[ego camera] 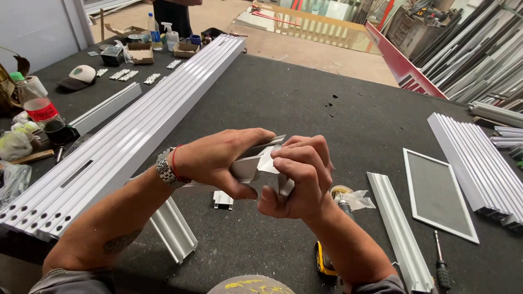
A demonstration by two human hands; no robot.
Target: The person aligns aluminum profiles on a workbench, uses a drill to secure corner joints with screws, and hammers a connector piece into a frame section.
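Clamping both grips on a short white profile piece, left hand and right hand hide most of it.

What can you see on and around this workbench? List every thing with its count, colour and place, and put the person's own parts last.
Worktable: one, dark felt top, fills the view.
Long profiles: one bundle, white, left side, running away from the camera.
Short profile: one, white, near left.
Profile offcut: one, white, under the hands.
Rail: one, white, near right.
Framed mesh panel: one, grey with white frame, right.
Profile stack: one, white, far right.
Drill: one, yellow and black, under the right forearm.
Screwdriver: one, dark handle, bottom right.
Bottle: one, red label, left edge.
Cap: one, white and dark, far left.
Left hand: grip on a small white profile piece.
Right hand: pinching its protective film.
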